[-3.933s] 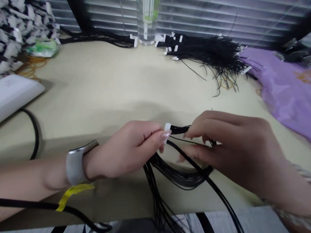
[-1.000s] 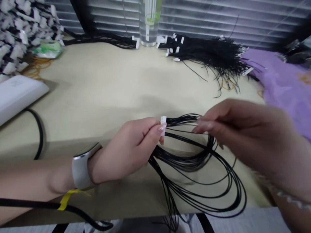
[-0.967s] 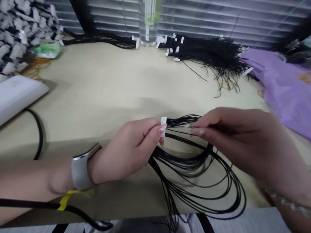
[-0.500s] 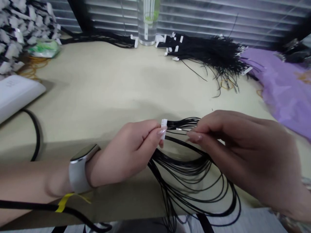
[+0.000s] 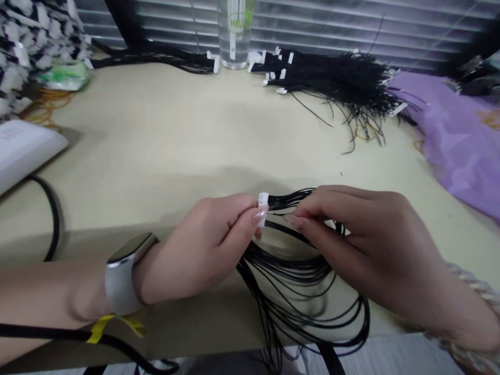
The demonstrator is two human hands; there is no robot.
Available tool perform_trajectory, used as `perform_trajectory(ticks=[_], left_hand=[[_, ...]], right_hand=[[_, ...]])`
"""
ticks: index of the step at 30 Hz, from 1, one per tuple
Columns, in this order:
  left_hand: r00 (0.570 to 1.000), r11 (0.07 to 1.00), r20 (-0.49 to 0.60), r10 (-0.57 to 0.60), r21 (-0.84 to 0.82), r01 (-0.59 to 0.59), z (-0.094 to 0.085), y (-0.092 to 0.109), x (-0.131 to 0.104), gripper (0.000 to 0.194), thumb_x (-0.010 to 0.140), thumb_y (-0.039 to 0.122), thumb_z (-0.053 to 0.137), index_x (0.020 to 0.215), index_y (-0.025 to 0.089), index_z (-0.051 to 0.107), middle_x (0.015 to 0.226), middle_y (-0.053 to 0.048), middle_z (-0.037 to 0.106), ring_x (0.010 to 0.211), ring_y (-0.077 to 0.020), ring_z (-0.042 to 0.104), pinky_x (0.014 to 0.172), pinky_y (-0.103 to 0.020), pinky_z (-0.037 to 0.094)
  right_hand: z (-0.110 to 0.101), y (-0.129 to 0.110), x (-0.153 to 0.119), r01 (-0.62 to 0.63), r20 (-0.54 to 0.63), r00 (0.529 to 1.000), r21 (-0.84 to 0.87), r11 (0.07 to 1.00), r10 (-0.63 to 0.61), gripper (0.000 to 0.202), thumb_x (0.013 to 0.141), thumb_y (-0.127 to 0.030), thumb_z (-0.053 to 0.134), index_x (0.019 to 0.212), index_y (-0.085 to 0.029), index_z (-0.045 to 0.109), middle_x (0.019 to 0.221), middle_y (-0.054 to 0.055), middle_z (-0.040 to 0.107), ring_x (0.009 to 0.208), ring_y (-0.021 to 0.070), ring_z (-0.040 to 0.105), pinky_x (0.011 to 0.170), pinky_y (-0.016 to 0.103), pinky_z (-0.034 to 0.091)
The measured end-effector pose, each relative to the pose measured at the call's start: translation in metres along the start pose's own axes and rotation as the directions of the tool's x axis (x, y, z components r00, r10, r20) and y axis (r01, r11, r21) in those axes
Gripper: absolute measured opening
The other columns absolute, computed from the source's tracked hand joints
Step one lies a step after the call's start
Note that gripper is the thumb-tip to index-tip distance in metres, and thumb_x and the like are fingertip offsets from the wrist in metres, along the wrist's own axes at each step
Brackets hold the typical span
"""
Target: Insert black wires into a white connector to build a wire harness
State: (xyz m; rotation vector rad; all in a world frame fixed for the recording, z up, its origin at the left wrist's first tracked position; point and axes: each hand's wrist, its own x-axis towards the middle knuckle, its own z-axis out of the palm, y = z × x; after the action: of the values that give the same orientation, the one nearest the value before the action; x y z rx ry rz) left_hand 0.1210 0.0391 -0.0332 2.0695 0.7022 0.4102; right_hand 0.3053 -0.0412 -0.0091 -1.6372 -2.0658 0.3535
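My left hand pinches a small white connector housing between thumb and forefinger. Several black wires run out of the housing's right side and loop back beneath my hands. Just right of the housing, my right hand is closed in a pinch on a single thin black wire. That wire's end points at the connector, close to my left thumbnail; whether it has entered a slot cannot be made out. A loose bundle of black wires hangs in loops over the table's front edge.
Against the blinds stand a clear bottle and bundles of connectored black wires. A purple bag lies at right. On the left are a white device, a heap of white-ended cables and a thick black cable.
My right hand has moved left toward the connector, bringing the wire's end up to it. The wire loops have shifted left with it. My left hand keeps its hold.
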Motion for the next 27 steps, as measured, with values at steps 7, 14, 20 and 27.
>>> perform_trajectory(ticks=[7, 14, 20, 27], left_hand=[[1.000, 0.999, 0.000, 0.023, 0.043, -0.023, 0.000, -0.001, -0.001, 0.032, 0.095, 0.028, 0.034, 0.066, 0.016, 0.041, 0.056, 0.005, 0.040, 0.051, -0.0061, 0.034, 0.048, -0.019, 0.028], [0.998, 0.991, 0.040, 0.055, 0.123, -0.059, 0.000, -0.001, -0.001, 0.029, 0.093, 0.025, 0.035, 0.066, 0.016, 0.040, 0.055, 0.006, 0.041, 0.049, -0.0052, 0.034, 0.046, -0.019, 0.026], [0.997, 0.988, 0.016, 0.079, 0.132, -0.080, 0.002, -0.001, -0.001, 0.030, 0.093, 0.024, 0.035, 0.065, 0.015, 0.042, 0.055, 0.006, 0.043, 0.049, -0.0049, 0.034, 0.046, -0.019, 0.026], [0.995, 0.998, -0.068, -0.067, 0.003, 0.068, 0.000, -0.002, 0.002, 0.032, 0.093, 0.028, 0.035, 0.066, 0.016, 0.048, 0.056, 0.005, 0.045, 0.052, -0.0051, 0.041, 0.049, -0.016, 0.033]], right_hand=[[0.002, 0.001, 0.002, 0.030, -0.003, 1.000, 0.018, 0.999, -0.030, 0.008, 0.086, -0.012, 0.052, 0.084, -0.018, 0.057, 0.078, -0.004, 0.057, 0.069, 0.0035, 0.050, 0.062, 0.015, 0.036], [0.014, 0.000, 0.004, 0.095, -0.071, 0.993, -0.028, 0.995, -0.097, 0.012, 0.087, -0.013, 0.051, 0.077, -0.015, 0.056, 0.072, -0.002, 0.055, 0.066, 0.0054, 0.049, 0.060, 0.018, 0.036], [0.017, -0.002, 0.006, 0.116, -0.102, 0.988, -0.022, 0.993, -0.117, 0.012, 0.087, -0.013, 0.051, 0.076, -0.015, 0.056, 0.070, -0.002, 0.054, 0.064, 0.0042, 0.048, 0.059, 0.017, 0.036], [0.000, 0.014, 0.011, 0.060, -0.018, 0.998, -0.024, 0.998, -0.061, 0.004, 0.080, -0.015, 0.062, 0.078, -0.018, 0.059, 0.071, -0.004, 0.058, 0.064, 0.0049, 0.051, 0.058, 0.017, 0.037]])
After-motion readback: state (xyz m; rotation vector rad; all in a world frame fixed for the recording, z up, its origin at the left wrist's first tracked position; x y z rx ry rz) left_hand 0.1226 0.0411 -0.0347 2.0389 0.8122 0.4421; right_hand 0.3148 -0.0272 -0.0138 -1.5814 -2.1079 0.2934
